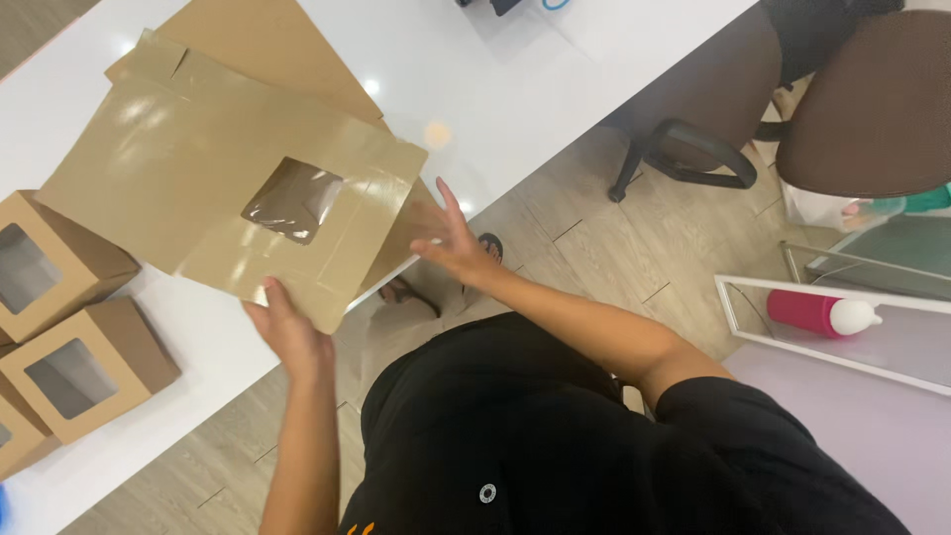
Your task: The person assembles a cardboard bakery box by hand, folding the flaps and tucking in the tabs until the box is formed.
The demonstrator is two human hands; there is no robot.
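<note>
The flat windowed box blank (238, 188) is pinched at its near edge by the left hand (287, 332); the right hand (451, 243), fingers spread, rests open against its right corner. The blank is held unfolded above the white table (475, 89). Left of it, folded boxes (74, 327) already stand; more flat blanks (267, 45) lie beneath.

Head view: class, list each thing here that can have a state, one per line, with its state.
Flat windowed box blank: unfolded, lifted off the table.
Left hand: gripping the blank's near edge.
Right hand: open, fingers spread, at the blank's right edge.
Windowed boxes: folded up, standing on the white table.
Pink bottle: lying on its side.
</note>
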